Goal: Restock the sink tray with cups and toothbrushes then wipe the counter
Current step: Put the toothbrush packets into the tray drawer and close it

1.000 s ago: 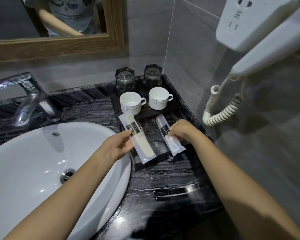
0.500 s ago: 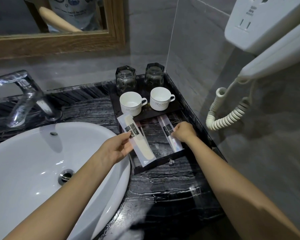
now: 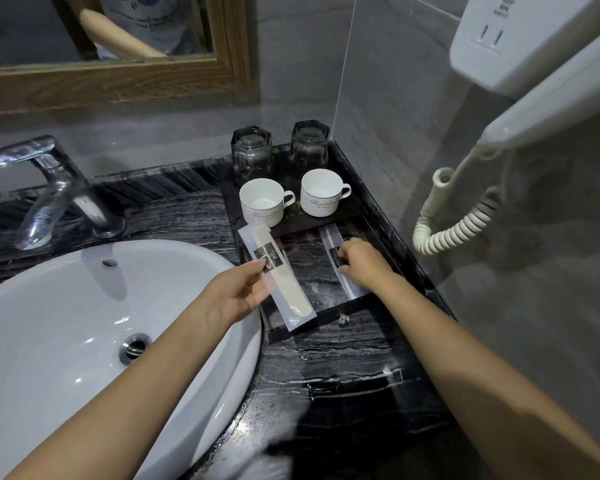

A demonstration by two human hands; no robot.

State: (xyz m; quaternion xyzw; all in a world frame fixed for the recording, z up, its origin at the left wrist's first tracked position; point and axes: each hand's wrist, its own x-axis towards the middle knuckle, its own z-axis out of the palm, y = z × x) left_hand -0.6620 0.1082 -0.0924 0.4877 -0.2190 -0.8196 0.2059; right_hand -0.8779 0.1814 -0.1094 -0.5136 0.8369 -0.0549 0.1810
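A dark tray (image 3: 374, 216) stands in the counter's back right corner. On its raised rear part are two upturned glasses (image 3: 252, 155) (image 3: 309, 143) and two white mugs (image 3: 261, 201) (image 3: 321, 192). My left hand (image 3: 238, 292) pinches a wrapped toothbrush packet (image 3: 278, 275) lying aslant over the tray's left edge. My right hand (image 3: 364, 263) presses a second wrapped packet (image 3: 333, 247) down along the right side of the tray's lower section; the hand covers part of it.
A white basin (image 3: 66, 323) with a drain fills the left, a chrome tap (image 3: 52, 192) behind it. The black marble counter (image 3: 326, 382) runs toward me. A wall hairdryer with coiled cord (image 3: 461, 220) hangs at right; a wood-framed mirror (image 3: 118, 81) is above.
My right hand has pushed its packet further into the tray's right side. The left hand's packet has shifted slightly back and left. The camera has tilted a little.
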